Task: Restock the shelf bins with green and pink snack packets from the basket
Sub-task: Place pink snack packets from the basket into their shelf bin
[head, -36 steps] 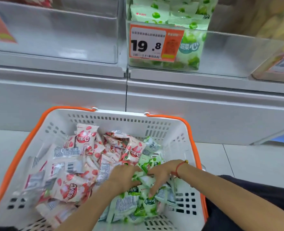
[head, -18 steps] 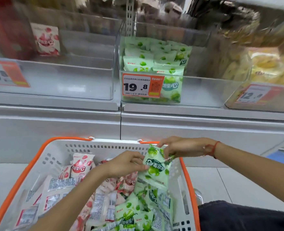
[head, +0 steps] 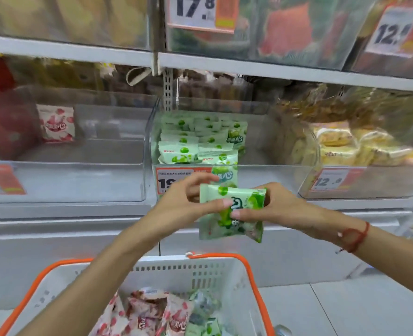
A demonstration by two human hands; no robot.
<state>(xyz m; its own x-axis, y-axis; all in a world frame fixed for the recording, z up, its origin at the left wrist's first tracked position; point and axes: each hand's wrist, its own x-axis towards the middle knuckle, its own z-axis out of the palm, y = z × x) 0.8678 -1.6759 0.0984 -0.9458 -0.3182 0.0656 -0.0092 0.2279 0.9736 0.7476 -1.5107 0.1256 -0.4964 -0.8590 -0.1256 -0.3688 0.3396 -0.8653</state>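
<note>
Both hands hold green snack packets (head: 232,212) in front of the middle clear bin (head: 261,180). My left hand (head: 181,207) grips their left edge with thumb and fingers. My right hand (head: 280,209) grips the right edge. That bin holds a stack of green packets (head: 198,141) behind a 19.8 price tag. The bin to its left (head: 79,180) holds a single pink packet (head: 56,123) at the back. Below, the white basket (head: 176,270) with an orange rim holds pink packets (head: 149,314) and a few green ones (head: 205,316).
A bin of yellow snacks (head: 350,146) stands right of the green bin, with a 12.8 tag. An upper shelf (head: 273,69) carries more bins and price tags. Pale floor tiles (head: 346,309) lie right of the basket.
Both hands rose out of the basket with green packets and now hold them up at the height of the middle bin's front. The view tilted upward.
</note>
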